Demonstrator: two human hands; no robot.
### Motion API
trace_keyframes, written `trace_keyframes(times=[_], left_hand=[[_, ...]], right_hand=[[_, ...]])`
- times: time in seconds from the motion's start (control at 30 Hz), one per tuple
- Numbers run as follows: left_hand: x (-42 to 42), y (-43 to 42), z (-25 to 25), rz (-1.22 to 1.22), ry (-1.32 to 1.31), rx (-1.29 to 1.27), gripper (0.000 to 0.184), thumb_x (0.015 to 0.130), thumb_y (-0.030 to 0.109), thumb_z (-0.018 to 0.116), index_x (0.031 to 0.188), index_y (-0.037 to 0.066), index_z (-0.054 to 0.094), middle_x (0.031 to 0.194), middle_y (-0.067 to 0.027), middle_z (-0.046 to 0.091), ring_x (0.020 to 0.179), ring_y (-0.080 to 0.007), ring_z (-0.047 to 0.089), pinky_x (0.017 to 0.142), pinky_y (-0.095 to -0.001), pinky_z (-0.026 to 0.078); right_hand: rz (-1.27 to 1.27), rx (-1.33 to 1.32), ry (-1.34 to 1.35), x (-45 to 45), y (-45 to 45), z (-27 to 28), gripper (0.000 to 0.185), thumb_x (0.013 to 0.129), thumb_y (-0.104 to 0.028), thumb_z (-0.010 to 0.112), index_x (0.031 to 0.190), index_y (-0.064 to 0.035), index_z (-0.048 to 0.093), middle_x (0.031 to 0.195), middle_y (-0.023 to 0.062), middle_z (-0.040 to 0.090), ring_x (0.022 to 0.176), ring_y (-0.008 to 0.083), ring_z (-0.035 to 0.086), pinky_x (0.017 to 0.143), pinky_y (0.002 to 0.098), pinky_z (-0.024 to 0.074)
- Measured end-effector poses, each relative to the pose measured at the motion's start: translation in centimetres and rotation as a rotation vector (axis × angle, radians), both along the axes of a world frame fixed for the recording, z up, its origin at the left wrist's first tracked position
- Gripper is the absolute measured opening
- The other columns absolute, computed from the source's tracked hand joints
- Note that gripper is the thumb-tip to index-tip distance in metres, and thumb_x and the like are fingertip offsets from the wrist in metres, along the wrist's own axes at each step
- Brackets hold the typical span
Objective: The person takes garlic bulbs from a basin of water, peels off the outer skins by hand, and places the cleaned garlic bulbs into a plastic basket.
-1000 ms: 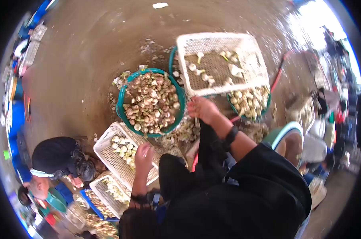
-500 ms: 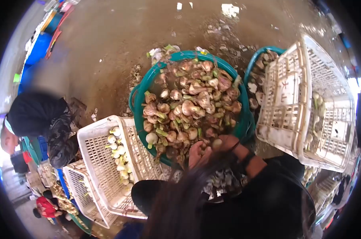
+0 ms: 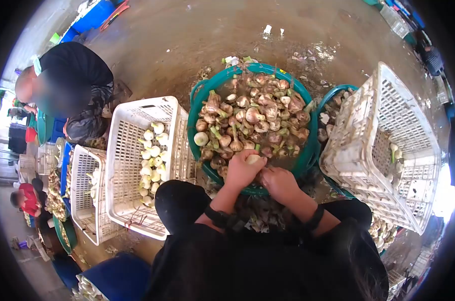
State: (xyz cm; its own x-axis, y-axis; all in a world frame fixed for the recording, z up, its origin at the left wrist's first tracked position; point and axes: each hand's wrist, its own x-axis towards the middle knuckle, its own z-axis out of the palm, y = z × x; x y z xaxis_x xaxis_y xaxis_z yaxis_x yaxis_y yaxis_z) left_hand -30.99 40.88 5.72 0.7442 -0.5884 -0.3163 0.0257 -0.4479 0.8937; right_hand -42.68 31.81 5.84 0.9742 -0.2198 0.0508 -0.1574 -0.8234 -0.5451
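Since the frame half a second ago, the hands have moved from the tub's near edge to slightly further in over it, and the dark hair that hung across the view is gone. A pale bulb (image 3: 253,159) now shows at the left hand (image 3: 241,169), so the handling appears to be centred on that one piece.

From the left, a person (image 3: 77,65) in dark clothing bends forward beside a stack of containers. Next comes a smaller white crate (image 3: 82,190), then a larger white crate (image 3: 177,150), both of stiff slotted plastic with squared rims. In the larger one lies a loose column of clean bulbs (image 3: 152,160), smooth, rounded and glossy, some with short greenish stems.

In the middle stands a round green tub (image 3: 192,135) with a thick smooth rim, heaped with rough bulbs (image 3: 255,115): brownish, streaked with purple, papery and dirt-stained, their stubby stems pointing every way. Over its near side the left hand curls round the pale bulb. The right hand (image 3: 281,184) is bent in close beside it, knuckles up; its fingertips are hidden, so I cannot tell whether it grips anything. Papery scraps (image 3: 272,215) lie below the wrists.

Further right, a grimy white crate (image 3: 358,125) sits tilted in view, a few bulbs inside, partly covering a second green tub (image 3: 333,90). The floor (image 3: 162,65) beyond is brown and looks wet.
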Motion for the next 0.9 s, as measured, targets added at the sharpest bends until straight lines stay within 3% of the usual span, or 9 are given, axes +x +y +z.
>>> trace_keyframes(times=[0.17, 0.23, 0.33, 0.37, 0.47, 0.57, 0.67, 0.77, 0.9], left_hand=[[-1.0, 1.4, 1.1, 0.005, 0.340, -0.174, 0.024, 0.074, 0.014, 0.063, 0.095, 0.001, 0.060, 0.073, -0.0015, 0.058, 0.061, -0.0081, 0.052, 0.055, -0.0221, 0.043], [-1.2, 2.2, 1.2, -0.108, 0.317, -0.288, 0.031, 0.078, 0.011, 0.058, 0.108, 0.001, 0.054, 0.094, -0.0047, 0.057, 0.079, -0.0081, 0.052, 0.067, -0.0223, 0.043], [-0.6, 3.6, 1.5, -0.219, 0.450, -0.460, 0.039, 0.080, 0.014, 0.057, 0.116, 0.002, 0.049, 0.100, -0.0057, 0.054, 0.090, -0.0108, 0.051, 0.074, -0.0233, 0.042], [-0.2, 3.7, 2.2, -0.272, 0.447, -0.410, 0.044, 0.078, 0.011, 0.058, 0.120, 0.004, 0.046, 0.102, -0.0061, 0.053, 0.093, -0.0123, 0.050, 0.077, -0.0239, 0.042], [0.0, 4.0, 3.4, -0.467, 0.222, -0.298, 0.053, 0.075, 0.005, 0.059, 0.125, 0.007, 0.043, 0.107, -0.0067, 0.052, 0.098, -0.0143, 0.049, 0.083, -0.0259, 0.041], [-1.1, 4.4, 4.1, -0.565, 0.099, -0.155, 0.060, 0.067, -0.005, 0.062, 0.123, 0.011, 0.046, 0.117, -0.0084, 0.049, 0.104, -0.0185, 0.050, 0.091, -0.0307, 0.039], [-1.4, 3.7, 4.0, -0.681, -0.899, -0.110, 0.040, 0.066, -0.007, 0.061, 0.103, 0.009, 0.061, 0.125, -0.0157, 0.046, 0.111, -0.0319, 0.049, 0.094, -0.0362, 0.037], [-1.6, 3.0, 0.3, -0.511, -0.502, -0.342, 0.027, 0.071, -0.007, 0.059, 0.096, 0.004, 0.062, 0.122, -0.0176, 0.049, 0.110, -0.0312, 0.050, 0.095, -0.0365, 0.038], [-1.5, 2.5, -0.4, 0.350, 0.603, -0.580, 0.010, 0.082, 0.005, 0.059, 0.090, 0.000, 0.057, 0.098, -0.0106, 0.060, 0.086, -0.0159, 0.059, 0.073, -0.0275, 0.050]], right_hand=[[-0.165, 0.316, 0.066, -0.8, 0.0, -1.9, 0.020, 0.078, -0.021, 0.055, 0.087, -0.0030, 0.055, 0.077, 0.0113, 0.060, 0.063, 0.0250, 0.058, 0.056, 0.0369, 0.0478], [-0.588, 1.672, 0.320, -0.8, 0.3, -1.2, 0.025, 0.082, -0.025, 0.054, 0.090, -0.0014, 0.057, 0.068, 0.0105, 0.057, 0.057, 0.0178, 0.057, 0.052, 0.0354, 0.0450], [-0.427, 1.804, 0.135, -1.6, 1.1, 1.5, 0.026, 0.085, -0.026, 0.053, 0.093, -0.0025, 0.060, 0.064, 0.0073, 0.057, 0.056, 0.0133, 0.056, 0.050, 0.0327, 0.0432], [-0.443, 1.805, 0.117, -1.7, 1.4, 1.1, 0.026, 0.085, -0.026, 0.053, 0.093, -0.0025, 0.060, 0.064, 0.0073, 0.057, 0.056, 0.0133, 0.056, 0.050, 0.0327, 0.0432], [-0.347, 0.737, 0.110, -1.5, 1.0, -0.3, 0.021, 0.086, -0.022, 0.055, 0.092, -0.0033, 0.061, 0.079, 0.0062, 0.062, 0.059, 0.0142, 0.057, 0.050, 0.0254, 0.0443], [-0.547, 1.428, 0.104, -1.4, 0.7, -1.8, 0.020, 0.085, -0.021, 0.056, 0.093, -0.0031, 0.060, 0.080, 0.0060, 0.062, 0.061, 0.0140, 0.058, 0.050, 0.0269, 0.0439], [-0.565, 1.827, 0.073, -1.5, -0.2, -2.7, 0.019, 0.086, -0.020, 0.056, 0.095, -0.0035, 0.059, 0.082, 0.0055, 0.063, 0.063, 0.0138, 0.058, 0.052, 0.0273, 0.0449], [-0.510, 1.948, -0.077, -1.9, 0.2, -2.9, 0.017, 0.087, -0.019, 0.054, 0.093, -0.0039, 0.059, 0.080, 0.0035, 0.062, 0.065, 0.0138, 0.058, 0.056, 0.0274, 0.0467], [-0.280, 1.003, -0.128, -5.0, 0.7, -3.2, 0.020, 0.085, -0.018, 0.054, 0.100, -0.0047, 0.059, 0.081, 0.0059, 0.062, 0.074, 0.0180, 0.059, 0.062, 0.0317, 0.0475]])
